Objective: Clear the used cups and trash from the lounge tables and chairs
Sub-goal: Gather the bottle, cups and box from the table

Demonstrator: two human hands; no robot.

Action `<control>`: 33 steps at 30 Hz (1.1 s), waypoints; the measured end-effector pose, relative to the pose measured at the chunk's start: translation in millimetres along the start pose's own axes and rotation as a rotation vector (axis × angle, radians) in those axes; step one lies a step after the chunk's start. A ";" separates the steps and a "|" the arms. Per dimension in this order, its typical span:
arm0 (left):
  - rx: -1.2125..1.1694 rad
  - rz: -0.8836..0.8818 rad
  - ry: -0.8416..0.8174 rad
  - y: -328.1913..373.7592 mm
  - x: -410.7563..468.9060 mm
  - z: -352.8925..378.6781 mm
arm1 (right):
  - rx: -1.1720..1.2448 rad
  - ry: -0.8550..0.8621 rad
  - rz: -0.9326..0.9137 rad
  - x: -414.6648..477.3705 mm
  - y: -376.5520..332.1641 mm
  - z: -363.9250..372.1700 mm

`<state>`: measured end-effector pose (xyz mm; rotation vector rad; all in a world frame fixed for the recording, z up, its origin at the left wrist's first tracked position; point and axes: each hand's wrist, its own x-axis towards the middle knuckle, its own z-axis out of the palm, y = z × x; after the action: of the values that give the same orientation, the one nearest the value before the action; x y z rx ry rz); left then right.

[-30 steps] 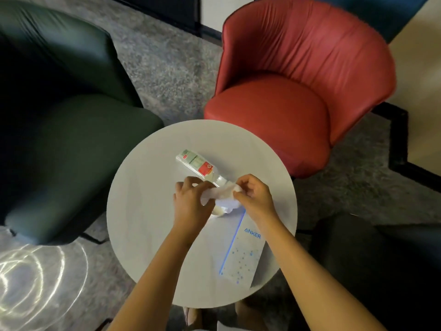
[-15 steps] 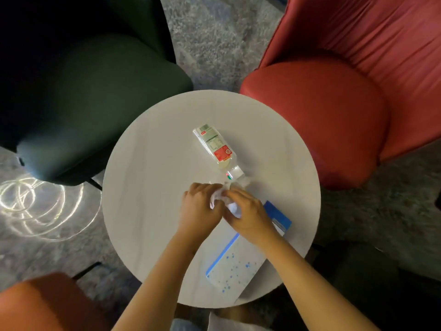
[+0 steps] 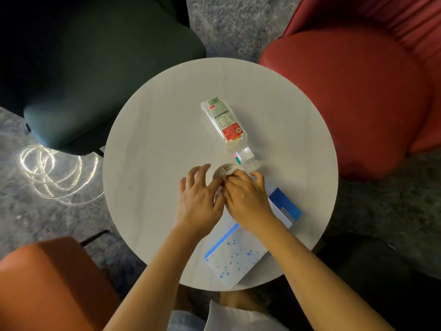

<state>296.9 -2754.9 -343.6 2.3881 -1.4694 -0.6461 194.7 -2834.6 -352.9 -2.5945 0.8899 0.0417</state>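
On the round white table [image 3: 155,163] a clear plastic bottle [image 3: 226,125] with a red and white label lies on its side, its neck pointing toward my hands. A white crumpled tissue [image 3: 225,172] sits just below the bottle's neck. My right hand [image 3: 248,199] is closed over the tissue and covers most of it. Beside it, my left hand [image 3: 200,199] has its fingers spread and touches the tissue's left edge. A white and blue box [image 3: 241,254] lies flat under my right wrist.
A dark green armchair [image 3: 100,68] stands at the upper left, a red armchair [image 3: 358,96] at the upper right, an orange seat [image 3: 47,283] at the lower left. A dark seat [image 3: 381,271] sits lower right. Grey carpet lies between them.
The view has tilted down over the table. My left hand has opened its fingers and eased off the tissue, while my right hand has closed further over it.
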 end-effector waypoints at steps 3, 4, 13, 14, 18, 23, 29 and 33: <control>-0.024 0.000 0.000 -1.3 0.7 0.0 | -0.039 -0.044 -0.022 1.1 1.5 1.8; -0.051 0.000 0.005 -0.7 0.2 -0.2 | -0.035 -0.063 -0.023 2.1 1.9 1.9; -0.461 -0.033 0.086 18.4 -4.2 6.5 | 0.198 0.261 -0.073 -10.5 14.2 -22.2; -0.427 -0.015 0.084 19.9 -1.8 8.2 | 0.255 0.325 -0.042 -10.8 15.8 -25.2; -0.268 0.011 0.053 25.4 8.2 15.8 | 0.429 0.494 0.273 1.1 30.0 -29.0; -0.281 -0.006 0.113 23.2 13.5 13.3 | 0.371 0.125 0.471 28.5 52.1 -6.0; -0.376 -0.132 0.230 -8.0 12.3 -4.1 | 0.374 0.144 0.478 43.8 45.0 17.8; -0.420 -0.146 0.206 -7.6 12.8 -7.0 | 0.416 0.224 0.458 41.5 39.8 15.8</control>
<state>311.3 -2762.9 -343.9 2.1660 -0.9704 -0.6441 205.6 -2881.5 -388.1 -1.9982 1.3913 -0.2824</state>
